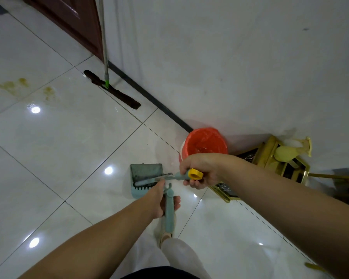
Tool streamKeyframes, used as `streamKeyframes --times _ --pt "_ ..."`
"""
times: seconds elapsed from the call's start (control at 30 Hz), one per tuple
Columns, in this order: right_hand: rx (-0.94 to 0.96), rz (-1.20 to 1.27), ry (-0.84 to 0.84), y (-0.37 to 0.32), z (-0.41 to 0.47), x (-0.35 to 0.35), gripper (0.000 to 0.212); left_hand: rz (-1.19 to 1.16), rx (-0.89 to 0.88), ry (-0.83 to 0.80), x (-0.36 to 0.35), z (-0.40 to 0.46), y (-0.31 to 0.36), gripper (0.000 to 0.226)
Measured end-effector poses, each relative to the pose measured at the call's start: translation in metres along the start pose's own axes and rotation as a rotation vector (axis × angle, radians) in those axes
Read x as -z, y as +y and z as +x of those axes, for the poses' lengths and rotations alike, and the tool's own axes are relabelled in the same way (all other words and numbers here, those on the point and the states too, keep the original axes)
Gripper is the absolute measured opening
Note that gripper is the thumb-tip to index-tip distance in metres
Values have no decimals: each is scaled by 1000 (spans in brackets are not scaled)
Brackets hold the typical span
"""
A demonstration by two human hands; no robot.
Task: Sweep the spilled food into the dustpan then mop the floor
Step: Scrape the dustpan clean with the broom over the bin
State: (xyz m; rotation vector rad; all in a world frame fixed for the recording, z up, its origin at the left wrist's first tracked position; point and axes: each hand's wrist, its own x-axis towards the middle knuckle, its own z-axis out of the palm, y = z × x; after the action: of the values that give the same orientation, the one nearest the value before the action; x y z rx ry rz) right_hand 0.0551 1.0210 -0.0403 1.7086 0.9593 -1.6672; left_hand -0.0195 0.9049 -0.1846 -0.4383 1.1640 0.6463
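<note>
Dustpan [146,174] on the floor [69,148], just left of the red bin [205,143]. Left hand [165,204], fingers curled round the dustpan's teal handle [169,212]. Right hand [199,170], fingers clamped on the yellow-capped broom handle [189,175]. Flat mop [112,88] against the wall, well beyond the bin. Yellow stains [14,85] far left of it.

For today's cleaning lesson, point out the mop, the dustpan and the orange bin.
mop [117,93]: head view, on its dark flat head.
dustpan [146,171]: head view, on its grey inner tray.
orange bin [207,142]: head view, on its liner.
</note>
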Motion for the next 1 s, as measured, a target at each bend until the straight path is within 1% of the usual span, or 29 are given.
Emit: streamKeyframes --times 0.1,0.17,0.27,0.43,0.57,0.67,0.8,0.9,1.0 --pt "21 22 -50 4 -2 -2 14 32 16 -9 -6 6 1 53" --pt "44 23 -70 8 -3 -4 13 47 24 -27 -9 10 2 55" --pt "52 26 -68 16 -6 -7 11 33 53 -36 -12 19 1 58" --pt "65 89 -57 31 -19 -1 10 -20 82 -42 -17 28 -4 56" --pt "76 167 -55 48 -31 6 13 -16 99 -56 -26 29 -6 45" --pt "93 198 -64 62 -34 8 10 17 94 -70 -32 33 -10 30" --pt "127 265 -74 81 -38 14 9 79 86 -89 -44 36 -18 24" --pt "134 315 -73 95 -42 20 10 99 91 -91 -54 41 -27 31" --pt "133 369 -75 115 -45 26 16 205 115 -103 -68 45 -39 36"
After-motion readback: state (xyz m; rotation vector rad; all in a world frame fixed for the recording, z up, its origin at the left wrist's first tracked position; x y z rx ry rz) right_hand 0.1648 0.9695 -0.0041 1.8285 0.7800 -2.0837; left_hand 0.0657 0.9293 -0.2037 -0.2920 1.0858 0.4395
